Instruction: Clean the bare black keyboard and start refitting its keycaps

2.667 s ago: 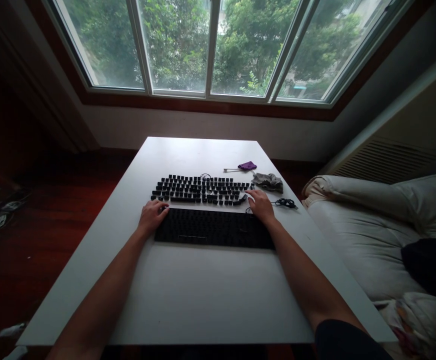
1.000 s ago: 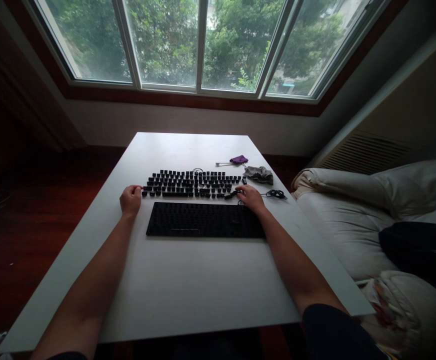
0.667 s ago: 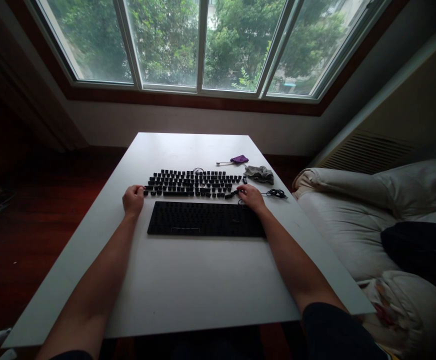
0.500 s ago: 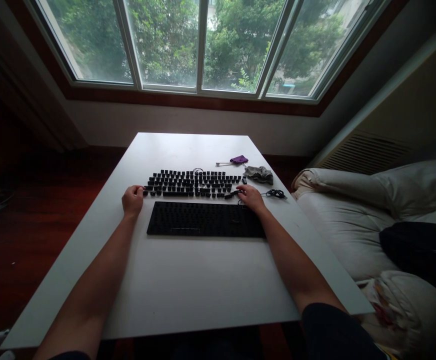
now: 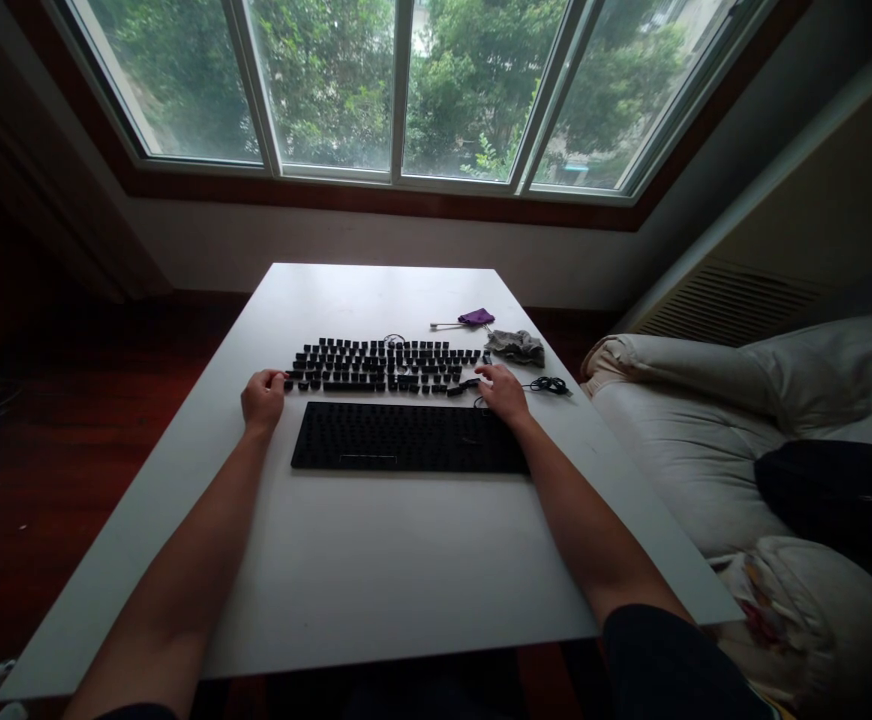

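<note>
Watching remotely, I judge the step in hand to be handling the loose keycaps, rowed between the black keyboard and the table's far edge. The left hand curls at their left end, the right hand at their right; I cannot tell whether either grips anything. The next move calls for light fingertips. I can read no brand.

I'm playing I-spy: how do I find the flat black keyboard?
Find the white table in front of the window. On it, nearer than the small loose keys, lies the black keyboard. It's one long flat slab, while they're many separate pieces.
</note>
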Demonstrator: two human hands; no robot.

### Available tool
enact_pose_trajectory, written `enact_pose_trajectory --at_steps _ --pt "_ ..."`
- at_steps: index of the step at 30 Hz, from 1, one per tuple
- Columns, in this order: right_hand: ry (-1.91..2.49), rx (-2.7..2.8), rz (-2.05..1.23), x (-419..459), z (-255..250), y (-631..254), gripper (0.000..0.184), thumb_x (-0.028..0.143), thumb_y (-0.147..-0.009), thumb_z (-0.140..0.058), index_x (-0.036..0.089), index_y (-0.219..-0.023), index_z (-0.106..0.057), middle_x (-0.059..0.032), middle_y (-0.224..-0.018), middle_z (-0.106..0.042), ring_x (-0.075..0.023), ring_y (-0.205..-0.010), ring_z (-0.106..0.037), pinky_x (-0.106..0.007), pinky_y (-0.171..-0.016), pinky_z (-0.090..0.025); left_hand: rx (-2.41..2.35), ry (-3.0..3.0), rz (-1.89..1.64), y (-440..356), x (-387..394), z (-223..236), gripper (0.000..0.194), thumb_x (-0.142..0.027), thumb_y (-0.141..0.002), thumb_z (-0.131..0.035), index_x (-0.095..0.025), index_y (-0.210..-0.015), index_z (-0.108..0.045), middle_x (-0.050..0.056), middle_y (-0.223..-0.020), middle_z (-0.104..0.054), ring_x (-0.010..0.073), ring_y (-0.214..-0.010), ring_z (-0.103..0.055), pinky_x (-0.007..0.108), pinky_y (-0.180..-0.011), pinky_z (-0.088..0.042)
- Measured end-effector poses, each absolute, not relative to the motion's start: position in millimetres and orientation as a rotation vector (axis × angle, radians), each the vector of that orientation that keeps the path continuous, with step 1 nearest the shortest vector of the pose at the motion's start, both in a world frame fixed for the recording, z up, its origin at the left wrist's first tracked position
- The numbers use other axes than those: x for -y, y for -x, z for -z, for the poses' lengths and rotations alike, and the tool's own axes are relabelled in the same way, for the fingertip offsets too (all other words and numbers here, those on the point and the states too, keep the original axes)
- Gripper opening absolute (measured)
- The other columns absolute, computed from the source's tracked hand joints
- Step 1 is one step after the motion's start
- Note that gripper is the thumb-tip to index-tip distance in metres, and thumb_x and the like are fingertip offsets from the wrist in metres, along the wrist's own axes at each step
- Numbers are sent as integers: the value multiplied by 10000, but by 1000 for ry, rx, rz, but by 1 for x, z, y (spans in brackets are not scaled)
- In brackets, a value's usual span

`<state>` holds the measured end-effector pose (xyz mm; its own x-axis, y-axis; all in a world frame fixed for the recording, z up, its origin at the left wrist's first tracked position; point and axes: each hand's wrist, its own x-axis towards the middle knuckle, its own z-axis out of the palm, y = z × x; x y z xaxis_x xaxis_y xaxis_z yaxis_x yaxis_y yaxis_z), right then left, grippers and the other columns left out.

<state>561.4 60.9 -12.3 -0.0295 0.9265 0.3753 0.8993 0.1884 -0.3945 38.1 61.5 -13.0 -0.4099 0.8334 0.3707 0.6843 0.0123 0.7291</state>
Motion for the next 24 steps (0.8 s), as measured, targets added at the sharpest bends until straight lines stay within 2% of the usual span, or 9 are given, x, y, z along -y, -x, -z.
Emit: enact_pose_trajectory --at_steps 4,8,11,15,19,24 --pt "1745 1918 -89 -61 14 -561 277 201 -845 -597 229 -1095 -715 -64 -984 -648 -227 -923 -608 -328 -831 -484 -2103 -1608 -1348 -38 -61 14 264 -352 -894 -538 -227 -947 -765 48 -989 -739 222 -886 -648 340 -854 -483" --pt "1777 1949 -122 -65 16 -564 253 256 -847 -632 224 -1076 -735 -68 -979 -643 -227 -923 -602 -331 -851 -478 -2111 -1601 -1329 -39 -60 12 270 -362 -892 -540 -221 -947 -763 52 -997 -741 223 -892 -647 341 -872 -485" --pt "1779 1988 -141 -69 16 -566 219 234 -837 -641 213 -1028 -746 -71 -963 -653 -222 -920 -604 -332 -874 -472 -2113 -1596 -1321 -40 -60 12 271 -363 -891 -539 -220 -950 -762 54 -993 -741 226 -892 -646 343 -869 -488" --pt "1776 1958 -187 -68 13 -567 184 224 -826 -656 214 -993 -732 -60 -946 -686 -206 -880 -620 -312 -830 -486 -2122 -1587 -1301 -39 -60 11 271 -359 -890 -538 -217 -954 -759 61 -1003 -738 228 -891 -645 346 -873 -491" --pt "1752 1877 -241 -61 10 -568 193 241 -845 -652 231 -1028 -708 -39 -924 -723 -194 -837 -650 -318 -818 -506 -2117 -1592 -1298 -40 -59 9 268 -344 -888 -533 -214 -958 -757 64 -1012 -737 229 -920 -648 339 -886 -490" --pt "1643 1881 -185 -55 8 -570 226 248 -858 -635 214 -1072 -700 -68 -976 -714 -219 -895 -647 -353 -847 -524 -2111 -1599 -1285 -41 -60 9 272 -344 -886 -532 -213 -966 -756 64 -1022 -735 226 -909 -647 332 -864 -492"
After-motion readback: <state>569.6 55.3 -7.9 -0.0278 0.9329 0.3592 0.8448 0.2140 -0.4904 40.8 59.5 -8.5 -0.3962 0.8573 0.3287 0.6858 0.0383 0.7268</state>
